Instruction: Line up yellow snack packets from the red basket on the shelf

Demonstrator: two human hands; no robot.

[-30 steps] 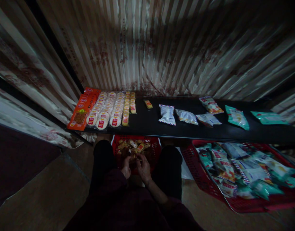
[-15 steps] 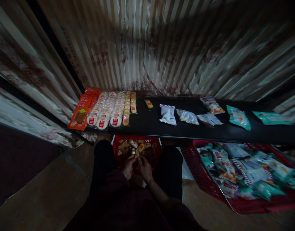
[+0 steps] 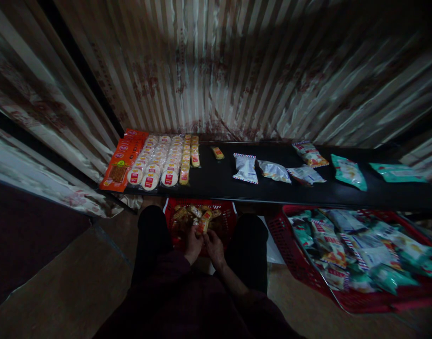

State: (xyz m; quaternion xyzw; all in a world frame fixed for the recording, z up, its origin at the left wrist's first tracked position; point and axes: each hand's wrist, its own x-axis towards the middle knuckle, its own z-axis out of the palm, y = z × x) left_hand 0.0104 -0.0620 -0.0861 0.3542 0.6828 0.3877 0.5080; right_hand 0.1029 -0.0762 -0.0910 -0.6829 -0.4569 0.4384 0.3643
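Observation:
Between my knees, my left hand point(image 3: 194, 246) and my right hand point(image 3: 214, 248) are close together over the near side of a small red basket point(image 3: 230, 207). My fingers are closed around the lower end of a yellow wrapped snack bar point(image 3: 204, 220) with a red label, which points away from me. It may be more than one bar; the dim light hides this. More wrapped snacks point(image 3: 182, 214) lie in the basket beneath. On the black shelf point(image 3: 209, 181) above, similar yellow bars point(image 3: 185, 165) stand in rows, and one single bar point(image 3: 218, 152) lies apart to the right.
Left on the shelf are orange packets point(image 3: 122, 160) and rows of round white wrapped crackers point(image 3: 150, 176). White-and-striped bags point(image 3: 245, 168) and green bags point(image 3: 349, 172) lie to the right. A large red basket point(image 3: 284, 235) full of bags stands by my right knee. A striped curtain point(image 3: 209, 70) hangs behind.
My left hand has shifted slightly right and up along the yellow bar, and the bar has turned a little in my fingers. The shelf and baskets look the same.

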